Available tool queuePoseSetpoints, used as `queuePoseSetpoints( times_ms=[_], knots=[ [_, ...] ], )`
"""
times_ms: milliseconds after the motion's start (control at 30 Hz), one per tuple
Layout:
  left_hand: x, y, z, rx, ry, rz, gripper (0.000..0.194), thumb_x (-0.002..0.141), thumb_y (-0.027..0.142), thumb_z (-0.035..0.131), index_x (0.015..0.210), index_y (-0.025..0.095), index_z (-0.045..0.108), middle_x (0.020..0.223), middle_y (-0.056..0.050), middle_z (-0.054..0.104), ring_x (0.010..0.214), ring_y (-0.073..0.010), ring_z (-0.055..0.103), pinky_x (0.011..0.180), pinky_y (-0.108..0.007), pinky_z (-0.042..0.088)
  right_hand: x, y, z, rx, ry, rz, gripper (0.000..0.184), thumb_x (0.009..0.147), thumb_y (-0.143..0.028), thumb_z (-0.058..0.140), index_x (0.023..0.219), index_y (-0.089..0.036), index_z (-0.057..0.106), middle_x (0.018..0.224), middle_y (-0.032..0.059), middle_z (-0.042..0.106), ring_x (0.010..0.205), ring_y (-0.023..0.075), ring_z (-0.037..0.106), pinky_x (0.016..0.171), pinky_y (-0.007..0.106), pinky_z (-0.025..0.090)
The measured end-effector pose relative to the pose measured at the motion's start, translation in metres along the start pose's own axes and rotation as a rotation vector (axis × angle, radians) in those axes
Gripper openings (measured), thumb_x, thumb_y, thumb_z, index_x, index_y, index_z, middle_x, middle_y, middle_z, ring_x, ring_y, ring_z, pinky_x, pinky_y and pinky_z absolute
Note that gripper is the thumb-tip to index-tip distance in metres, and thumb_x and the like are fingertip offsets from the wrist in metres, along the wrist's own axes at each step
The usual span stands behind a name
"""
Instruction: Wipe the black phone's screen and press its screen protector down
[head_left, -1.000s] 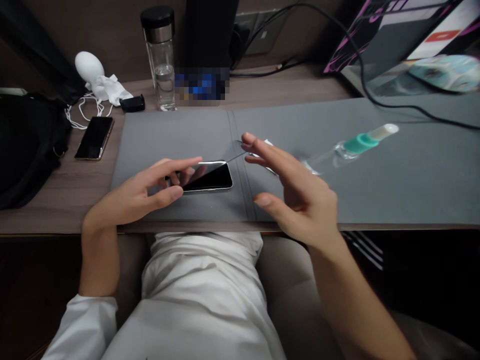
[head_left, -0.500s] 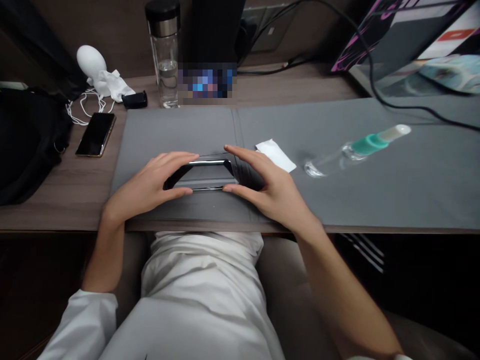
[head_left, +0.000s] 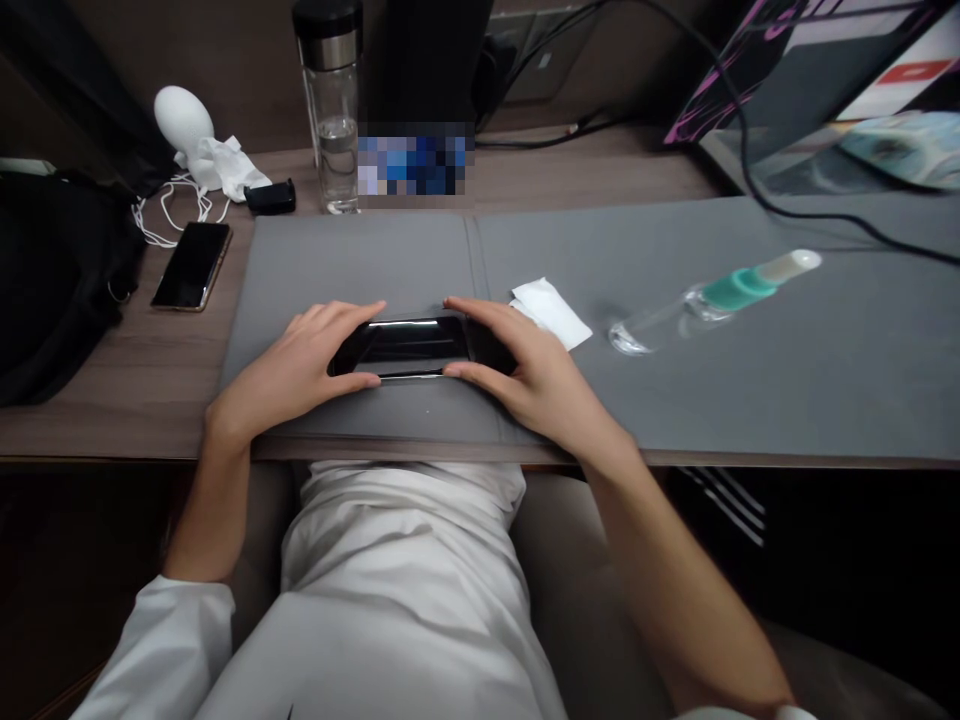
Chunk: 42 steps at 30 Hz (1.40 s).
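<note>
Grey desk mat (head_left: 352, 260) covers the wooden bench (head_left: 112, 430), and a black smartphone (head_left: 401, 348) lies flat on it, glossy face up, near the mat's front edge. The left hand (head_left: 292, 375) and right hand (head_left: 529, 380) hold it from either end, fingers (head_left: 337, 320) curved along its far edge and thumbs along its near edge. Just beyond the right hand sits a white wipe (head_left: 551, 313), with a glass bottle with a teal collar (head_left: 720, 300) lying further right. A second phone (head_left: 193, 265) lies on the bench, left of the mat.
</note>
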<state>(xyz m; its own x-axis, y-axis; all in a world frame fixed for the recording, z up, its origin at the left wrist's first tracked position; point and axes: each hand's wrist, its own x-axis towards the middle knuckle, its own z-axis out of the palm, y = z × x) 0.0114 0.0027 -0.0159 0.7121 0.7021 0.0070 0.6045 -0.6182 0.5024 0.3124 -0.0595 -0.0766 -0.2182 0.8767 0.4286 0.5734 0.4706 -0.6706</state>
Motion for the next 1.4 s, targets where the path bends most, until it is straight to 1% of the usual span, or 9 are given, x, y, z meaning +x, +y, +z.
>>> queuePoseSetpoints(
  times_ms=[167, 300, 400, 500, 667, 900, 1033, 1200, 1400],
  knots=[
    [-0.004, -0.003, -0.006, -0.005, -0.007, -0.031, 0.078, 0.101, 0.046, 0.078, 0.17, 0.028, 0.045, 0.161, -0.011, 0.058, 0.152, -0.0323, 0.051, 0.13, -0.05, 0.04, -0.002, 0.0, 0.001, 0.04, 0.003, 0.042, 0.069, 0.1, -0.059, 0.078, 0.161, -0.033, 0.06, 0.157, 0.0122, 0.071, 0.143, 0.0349, 0.068, 0.124, 0.059, 0.052],
    [-0.009, -0.008, -0.013, -0.029, -0.006, -0.077, 0.076, 0.1, 0.053, 0.077, 0.167, 0.031, 0.049, 0.156, -0.01, 0.059, 0.148, -0.0337, 0.053, 0.129, -0.052, 0.041, -0.003, 0.0, 0.001, 0.062, 0.004, 0.068, 0.072, 0.099, -0.059, 0.079, 0.163, -0.033, 0.058, 0.157, 0.0119, 0.071, 0.144, 0.0355, 0.068, 0.124, 0.06, 0.052],
    [-0.009, -0.01, -0.017, -0.037, -0.012, -0.078, 0.075, 0.101, 0.056, 0.076, 0.166, 0.031, 0.05, 0.154, -0.01, 0.061, 0.145, -0.0336, 0.054, 0.128, -0.052, 0.042, -0.003, 0.0, 0.001, 0.061, 0.0, 0.073, 0.074, 0.098, -0.058, 0.08, 0.164, -0.034, 0.057, 0.156, 0.0116, 0.072, 0.143, 0.0356, 0.068, 0.123, 0.06, 0.053],
    [-0.009, -0.009, -0.018, -0.029, -0.011, -0.073, 0.073, 0.101, 0.054, 0.075, 0.166, 0.03, 0.051, 0.152, -0.01, 0.062, 0.142, -0.0332, 0.056, 0.127, -0.052, 0.043, -0.003, 0.001, 0.001, 0.055, -0.004, 0.077, 0.074, 0.098, -0.056, 0.082, 0.164, -0.034, 0.057, 0.155, 0.0114, 0.072, 0.142, 0.0354, 0.069, 0.122, 0.059, 0.054],
    [-0.01, -0.008, -0.019, -0.033, -0.008, -0.074, 0.074, 0.1, 0.053, 0.076, 0.166, 0.03, 0.052, 0.149, -0.01, 0.063, 0.139, -0.0322, 0.06, 0.125, -0.051, 0.045, -0.003, 0.001, 0.0, 0.05, -0.027, 0.071, 0.073, 0.098, -0.052, 0.082, 0.165, -0.034, 0.056, 0.157, 0.0109, 0.072, 0.144, 0.0345, 0.068, 0.124, 0.059, 0.051],
    [-0.009, -0.01, -0.019, -0.04, -0.006, -0.071, 0.074, 0.1, 0.054, 0.077, 0.165, 0.028, 0.053, 0.148, -0.01, 0.064, 0.138, -0.0317, 0.061, 0.126, -0.049, 0.045, -0.003, 0.001, 0.001, 0.049, -0.028, 0.076, 0.072, 0.098, -0.05, 0.083, 0.163, -0.033, 0.058, 0.157, 0.0107, 0.071, 0.144, 0.0337, 0.068, 0.124, 0.056, 0.052],
    [-0.008, -0.011, -0.02, -0.033, -0.013, -0.086, 0.077, 0.097, 0.053, 0.079, 0.165, 0.027, 0.054, 0.149, -0.01, 0.064, 0.138, -0.0315, 0.061, 0.126, -0.048, 0.045, -0.002, 0.0, 0.0, 0.042, -0.037, 0.081, 0.07, 0.098, -0.05, 0.083, 0.161, -0.033, 0.06, 0.158, 0.0108, 0.071, 0.144, 0.0347, 0.068, 0.124, 0.057, 0.052],
    [-0.01, -0.008, -0.024, -0.021, -0.046, -0.115, 0.074, 0.098, 0.049, 0.078, 0.165, 0.029, 0.053, 0.15, -0.008, 0.064, 0.139, -0.0306, 0.061, 0.126, -0.046, 0.045, -0.002, -0.001, -0.002, 0.024, -0.05, 0.086, 0.067, 0.099, -0.053, 0.081, 0.16, -0.034, 0.06, 0.158, 0.0101, 0.07, 0.145, 0.0351, 0.067, 0.125, 0.057, 0.051],
    [-0.012, -0.007, -0.025, -0.013, -0.049, -0.107, 0.075, 0.099, 0.049, 0.077, 0.166, 0.03, 0.051, 0.155, -0.008, 0.061, 0.144, -0.0306, 0.058, 0.129, -0.045, 0.043, -0.002, -0.001, -0.002, 0.018, -0.046, 0.094, 0.067, 0.1, -0.053, 0.08, 0.161, -0.035, 0.06, 0.158, 0.0093, 0.07, 0.145, 0.035, 0.067, 0.125, 0.058, 0.051]
  ],
)
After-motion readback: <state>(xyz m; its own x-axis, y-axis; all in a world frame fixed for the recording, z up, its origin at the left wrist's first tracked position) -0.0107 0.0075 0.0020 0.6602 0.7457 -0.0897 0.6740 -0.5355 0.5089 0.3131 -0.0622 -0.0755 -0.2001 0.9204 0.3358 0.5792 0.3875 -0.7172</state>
